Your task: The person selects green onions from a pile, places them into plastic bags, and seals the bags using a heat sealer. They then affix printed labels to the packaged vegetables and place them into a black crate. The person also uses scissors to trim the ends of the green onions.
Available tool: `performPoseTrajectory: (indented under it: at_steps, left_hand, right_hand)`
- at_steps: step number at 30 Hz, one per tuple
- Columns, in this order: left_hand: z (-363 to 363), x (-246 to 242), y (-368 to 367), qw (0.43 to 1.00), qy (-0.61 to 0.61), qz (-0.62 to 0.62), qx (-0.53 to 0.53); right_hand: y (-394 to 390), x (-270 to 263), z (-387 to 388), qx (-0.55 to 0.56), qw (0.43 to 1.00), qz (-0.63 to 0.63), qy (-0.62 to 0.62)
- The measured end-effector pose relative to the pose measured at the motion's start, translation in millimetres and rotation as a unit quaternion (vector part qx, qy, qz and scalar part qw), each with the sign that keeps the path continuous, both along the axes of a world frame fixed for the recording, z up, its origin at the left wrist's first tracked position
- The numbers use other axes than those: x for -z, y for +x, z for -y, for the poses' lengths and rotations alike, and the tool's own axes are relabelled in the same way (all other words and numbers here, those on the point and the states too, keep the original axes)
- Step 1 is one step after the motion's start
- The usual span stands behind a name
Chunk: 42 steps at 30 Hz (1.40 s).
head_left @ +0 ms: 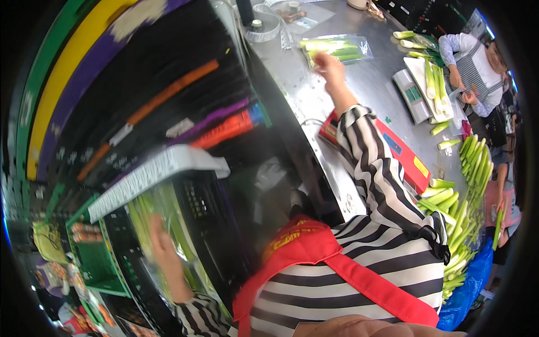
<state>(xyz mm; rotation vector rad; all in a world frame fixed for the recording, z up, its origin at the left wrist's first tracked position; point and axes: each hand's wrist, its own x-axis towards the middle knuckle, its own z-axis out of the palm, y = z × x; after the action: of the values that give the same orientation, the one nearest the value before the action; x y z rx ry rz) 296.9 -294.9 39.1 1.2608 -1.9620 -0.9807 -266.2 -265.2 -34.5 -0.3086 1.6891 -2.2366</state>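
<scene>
My left hand [166, 257], blurred, lies over clear-bagged green vegetable stalks [191, 248] in a black plastic crate [210, 227]. Whether its fingers grip a bag is not clear. My right hand [334, 76] is over the steel table [309, 97], its bent fingers blurred at the near edge of a clear bag of pale green stalks [332, 45]. I cannot tell whether they touch that bag. Under my right forearm is a red bag sealer [402, 156]. A long strip of white labels [147, 179] hangs across the black crate.
A label roll [263, 31] stands at the table's far end. On the right are a weighing scale [410, 97] holding stalks, loose stalk heaps [459, 236] and a blue plastic sheet [467, 290]. A co-worker [476, 71] works across the table. Stacked crates [139, 97] fill the left.
</scene>
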Motion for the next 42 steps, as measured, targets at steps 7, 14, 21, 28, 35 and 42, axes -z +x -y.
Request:
performPoseTrajectory:
  at_steps: [7, 14, 21, 28, 35, 42]
  left_hand:
    - [-18, -6, -82, 0.964, -0.042, 0.259, 0.049]
    - [-13, 0, -91, 0.952, -0.038, 0.305, 0.009]
    - [-18, -5, -98, 0.946, -0.013, 0.324, -0.009]
    - [-12, -7, -93, 0.96, -0.037, 0.275, 0.024]
    - [-16, -4, -82, 0.937, -0.234, 0.247, 0.081]
    - [-27, -34, -154, 0.946, -0.036, -0.072, 0.314]
  right_hand:
    - [-183, 96, -38, 0.267, 0.931, 0.249, 0.012]
    - [-236, 133, -25, 0.233, 0.912, 0.335, 0.04]
    - [-232, 101, -3, 0.227, 0.949, 0.195, -0.093]
    - [-210, 19, -3, 0.055, 0.949, 0.055, -0.307]
    - [-99, -134, -117, -0.046, 0.95, 0.036, -0.307]
    - [26, -172, -222, -0.28, 0.903, 0.094, -0.312]
